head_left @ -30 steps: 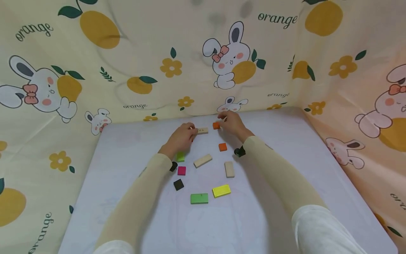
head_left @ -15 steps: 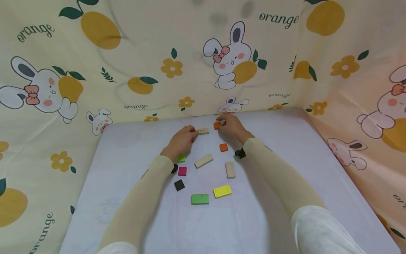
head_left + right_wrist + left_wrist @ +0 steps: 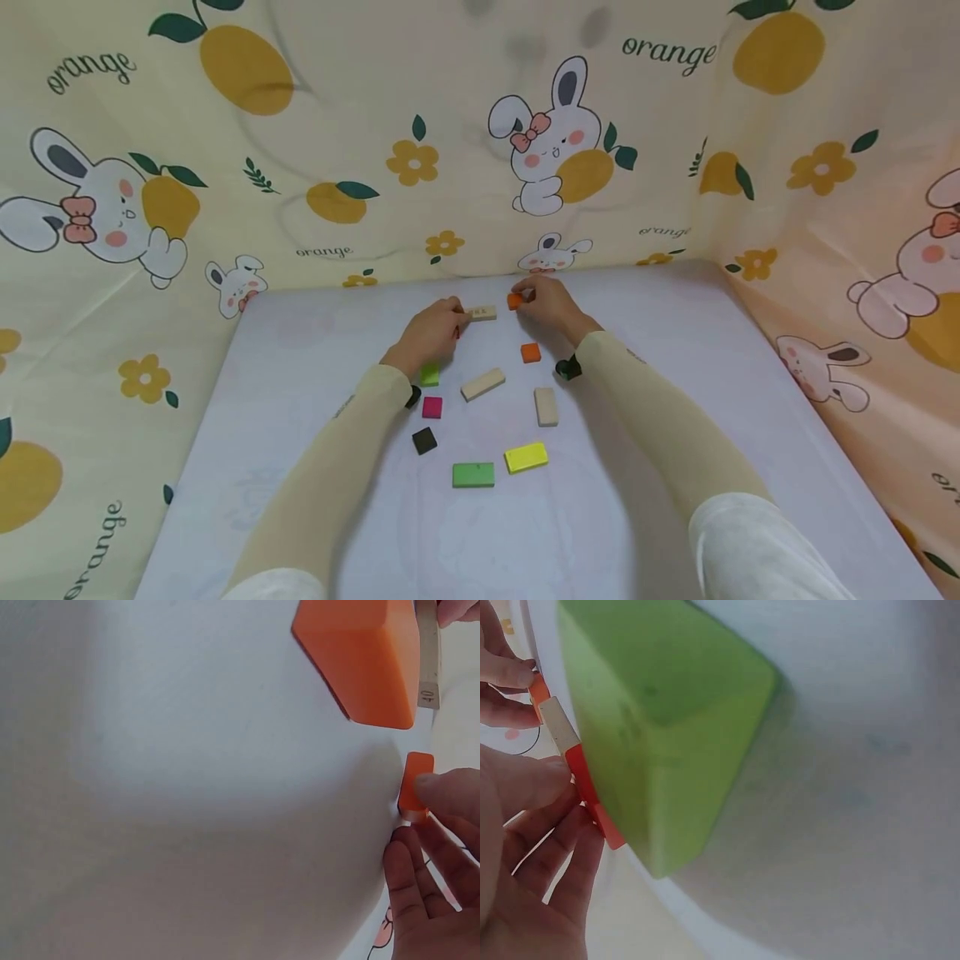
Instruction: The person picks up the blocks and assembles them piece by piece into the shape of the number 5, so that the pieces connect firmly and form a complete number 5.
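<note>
From where I stand, the left hand (image 3: 431, 335) is pinching a red block (image 3: 582, 772) between thumb and fingers, right at one end of a printed wood block (image 3: 483, 313); whether it grips the wood too, I can't tell. The right hand (image 3: 552, 307) pinches an orange block (image 3: 515, 302), with a small gap between that and the wood's other end. All this is near the far edge of the table (image 3: 712, 350). Nearer lie a second orange block (image 3: 531, 353) and two plain wood pieces (image 3: 482, 385). A lime block (image 3: 430, 376), a pink block (image 3: 432, 407) and a black block (image 3: 424, 441) run down the left; a green block (image 3: 473, 475) and a yellow block (image 3: 527, 457) lie closest. Rabbit-print cloth (image 3: 442, 83) hangs behind.
</note>
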Tool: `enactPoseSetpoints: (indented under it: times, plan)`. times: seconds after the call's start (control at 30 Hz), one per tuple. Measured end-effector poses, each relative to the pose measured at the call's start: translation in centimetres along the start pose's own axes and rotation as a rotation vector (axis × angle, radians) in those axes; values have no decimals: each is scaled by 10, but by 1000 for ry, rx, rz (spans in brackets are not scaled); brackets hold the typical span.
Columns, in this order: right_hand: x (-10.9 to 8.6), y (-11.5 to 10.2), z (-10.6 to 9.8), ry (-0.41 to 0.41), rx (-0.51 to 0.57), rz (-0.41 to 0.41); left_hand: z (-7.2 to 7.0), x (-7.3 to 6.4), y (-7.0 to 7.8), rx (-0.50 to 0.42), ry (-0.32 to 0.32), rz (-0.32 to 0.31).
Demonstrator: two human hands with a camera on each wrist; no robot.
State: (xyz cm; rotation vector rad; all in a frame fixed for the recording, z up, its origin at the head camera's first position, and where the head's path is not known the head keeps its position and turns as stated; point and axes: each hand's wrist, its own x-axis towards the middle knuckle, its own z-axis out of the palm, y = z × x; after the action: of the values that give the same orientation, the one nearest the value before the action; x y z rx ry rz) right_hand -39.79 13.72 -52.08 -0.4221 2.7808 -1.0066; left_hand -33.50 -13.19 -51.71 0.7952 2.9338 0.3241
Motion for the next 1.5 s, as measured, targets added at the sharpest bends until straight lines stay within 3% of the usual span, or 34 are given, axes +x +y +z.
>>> enactPoseSetpoints:
  times: [0.43, 0.77, 1.5]
  plan:
    - [-2, 2, 3, -2, 19, 6, -2, 0, 0, -9, -28, -16]
    - [-2, -11, 1, -16, 18, -9, -6, 0, 0, -5, -35, -16]
    - [-5, -26, 12, -111, -37, -27, -5, -2, 1, -31, -34, -25]
